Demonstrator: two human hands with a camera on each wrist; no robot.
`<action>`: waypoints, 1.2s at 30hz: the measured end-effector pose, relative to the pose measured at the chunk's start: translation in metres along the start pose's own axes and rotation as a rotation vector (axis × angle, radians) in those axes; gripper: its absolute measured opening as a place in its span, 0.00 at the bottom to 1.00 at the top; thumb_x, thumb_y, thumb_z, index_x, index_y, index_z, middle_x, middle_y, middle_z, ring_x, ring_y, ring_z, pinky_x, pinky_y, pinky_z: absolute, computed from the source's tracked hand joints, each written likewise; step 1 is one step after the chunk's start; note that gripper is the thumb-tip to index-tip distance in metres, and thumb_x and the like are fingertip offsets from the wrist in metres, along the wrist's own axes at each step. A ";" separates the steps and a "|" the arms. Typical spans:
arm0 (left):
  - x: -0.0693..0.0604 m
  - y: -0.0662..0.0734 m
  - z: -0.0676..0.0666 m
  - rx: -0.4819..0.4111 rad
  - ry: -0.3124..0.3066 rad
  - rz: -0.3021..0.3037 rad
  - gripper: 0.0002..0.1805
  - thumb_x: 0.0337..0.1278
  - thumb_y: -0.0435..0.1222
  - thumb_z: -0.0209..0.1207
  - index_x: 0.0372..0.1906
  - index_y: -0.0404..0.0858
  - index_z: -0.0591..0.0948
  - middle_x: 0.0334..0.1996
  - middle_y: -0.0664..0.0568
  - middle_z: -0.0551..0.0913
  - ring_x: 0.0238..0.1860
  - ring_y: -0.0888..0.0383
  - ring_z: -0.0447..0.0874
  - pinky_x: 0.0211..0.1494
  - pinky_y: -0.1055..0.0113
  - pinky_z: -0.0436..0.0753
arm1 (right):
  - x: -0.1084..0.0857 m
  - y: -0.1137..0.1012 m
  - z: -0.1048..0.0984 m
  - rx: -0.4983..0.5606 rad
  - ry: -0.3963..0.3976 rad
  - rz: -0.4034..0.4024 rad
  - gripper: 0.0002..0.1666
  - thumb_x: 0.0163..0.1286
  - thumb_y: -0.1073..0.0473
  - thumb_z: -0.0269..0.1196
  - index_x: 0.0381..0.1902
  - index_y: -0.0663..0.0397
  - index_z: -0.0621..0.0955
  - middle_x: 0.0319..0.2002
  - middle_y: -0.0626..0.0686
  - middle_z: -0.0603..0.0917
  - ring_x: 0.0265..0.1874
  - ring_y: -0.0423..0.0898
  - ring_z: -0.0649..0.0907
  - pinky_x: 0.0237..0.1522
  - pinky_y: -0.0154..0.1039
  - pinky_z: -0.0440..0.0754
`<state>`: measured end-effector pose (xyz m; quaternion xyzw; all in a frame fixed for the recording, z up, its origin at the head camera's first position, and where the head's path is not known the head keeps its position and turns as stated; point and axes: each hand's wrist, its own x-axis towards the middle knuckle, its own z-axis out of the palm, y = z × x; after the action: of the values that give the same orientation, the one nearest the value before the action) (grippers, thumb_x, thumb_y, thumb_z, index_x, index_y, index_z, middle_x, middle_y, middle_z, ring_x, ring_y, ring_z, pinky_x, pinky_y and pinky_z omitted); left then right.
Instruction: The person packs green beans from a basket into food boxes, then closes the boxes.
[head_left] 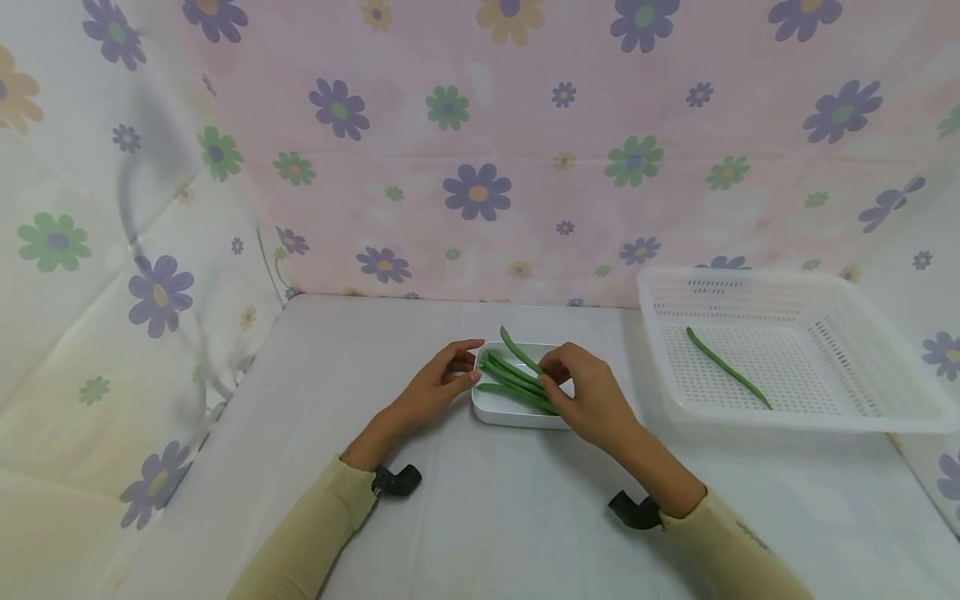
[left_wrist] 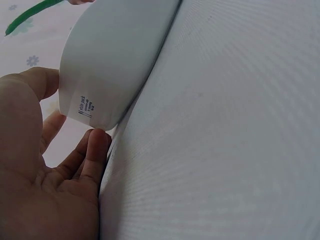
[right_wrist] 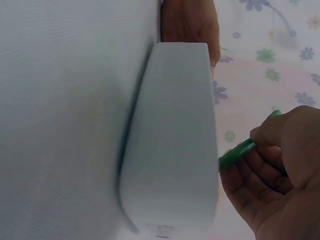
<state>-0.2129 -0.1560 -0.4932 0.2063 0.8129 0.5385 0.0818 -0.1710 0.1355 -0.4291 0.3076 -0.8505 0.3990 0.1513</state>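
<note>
A small white dish (head_left: 517, 416) holds several green beans (head_left: 510, 388) lying lengthwise. My left hand (head_left: 431, 385) grips its left end; in the left wrist view, that hand (left_wrist: 25, 155) has its thumb and fingers around the printed end of the dish (left_wrist: 110, 60). Over the dish's right part, my right hand (head_left: 594, 400) pinches a green bean (head_left: 519, 350) whose far end slants up past the back rim. From the right wrist, the right hand (right_wrist: 285, 170) has thumb and fingers on green beans (right_wrist: 237, 154) beside the dish wall (right_wrist: 172, 135); how many it holds, I cannot tell.
A white perforated basket (head_left: 813, 421) stands to the right, with a single green bean (head_left: 726, 365) lying in it. White cloth (head_left: 465, 517) covers the table, and a flowered curtain (head_left: 517, 250) hangs behind and at both sides.
</note>
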 end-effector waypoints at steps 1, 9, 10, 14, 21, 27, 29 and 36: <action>0.000 0.000 0.000 0.002 -0.002 0.000 0.30 0.80 0.42 0.60 0.80 0.53 0.68 0.64 0.45 0.77 0.67 0.49 0.78 0.70 0.49 0.77 | -0.001 0.002 0.002 0.001 -0.003 0.006 0.10 0.70 0.72 0.69 0.46 0.59 0.82 0.40 0.50 0.86 0.36 0.45 0.87 0.40 0.49 0.89; -0.001 0.000 -0.001 0.003 -0.015 -0.009 0.31 0.80 0.44 0.60 0.80 0.54 0.67 0.65 0.47 0.76 0.67 0.51 0.78 0.70 0.52 0.77 | -0.004 0.012 0.011 -0.025 -0.083 0.076 0.11 0.70 0.72 0.69 0.48 0.60 0.82 0.41 0.51 0.85 0.38 0.44 0.86 0.41 0.44 0.88; -0.001 0.000 -0.001 0.001 -0.015 -0.011 0.31 0.80 0.44 0.60 0.80 0.54 0.67 0.65 0.47 0.76 0.67 0.51 0.78 0.71 0.52 0.77 | -0.004 0.013 0.012 -0.037 -0.091 0.078 0.11 0.70 0.71 0.69 0.48 0.60 0.83 0.41 0.51 0.85 0.38 0.43 0.85 0.40 0.42 0.88; -0.001 0.001 -0.002 -0.006 -0.013 -0.015 0.31 0.79 0.44 0.60 0.80 0.53 0.67 0.65 0.46 0.76 0.67 0.51 0.77 0.71 0.50 0.76 | -0.006 0.015 0.015 -0.065 -0.100 0.081 0.12 0.68 0.72 0.71 0.47 0.59 0.84 0.41 0.50 0.84 0.37 0.42 0.85 0.39 0.39 0.86; -0.001 0.003 -0.001 -0.013 -0.008 -0.019 0.31 0.79 0.43 0.61 0.80 0.53 0.67 0.66 0.45 0.76 0.67 0.49 0.77 0.72 0.48 0.76 | -0.007 0.018 0.018 -0.084 -0.104 0.076 0.14 0.65 0.73 0.72 0.47 0.59 0.84 0.42 0.51 0.85 0.37 0.43 0.86 0.40 0.39 0.87; -0.002 0.006 0.000 -0.030 -0.001 -0.016 0.30 0.79 0.41 0.61 0.80 0.51 0.68 0.65 0.43 0.76 0.67 0.47 0.77 0.71 0.45 0.75 | -0.006 0.019 0.017 -0.068 -0.121 0.093 0.14 0.63 0.75 0.73 0.45 0.60 0.86 0.42 0.51 0.85 0.37 0.43 0.86 0.40 0.38 0.87; -0.002 0.007 0.000 -0.030 0.001 -0.013 0.30 0.79 0.41 0.61 0.80 0.51 0.69 0.65 0.43 0.76 0.67 0.47 0.77 0.71 0.45 0.76 | -0.006 0.019 0.017 -0.062 -0.130 0.107 0.14 0.63 0.76 0.72 0.45 0.60 0.86 0.41 0.51 0.86 0.37 0.43 0.86 0.40 0.37 0.87; -0.002 0.005 0.000 -0.008 0.000 -0.014 0.31 0.79 0.42 0.61 0.80 0.52 0.68 0.65 0.44 0.76 0.67 0.49 0.78 0.71 0.47 0.76 | -0.006 0.020 0.016 -0.029 -0.128 0.114 0.15 0.62 0.80 0.69 0.44 0.62 0.86 0.40 0.53 0.86 0.36 0.44 0.86 0.40 0.37 0.87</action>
<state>-0.2102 -0.1549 -0.4884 0.2000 0.8122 0.5412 0.0863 -0.1799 0.1349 -0.4541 0.2813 -0.8802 0.3741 0.0781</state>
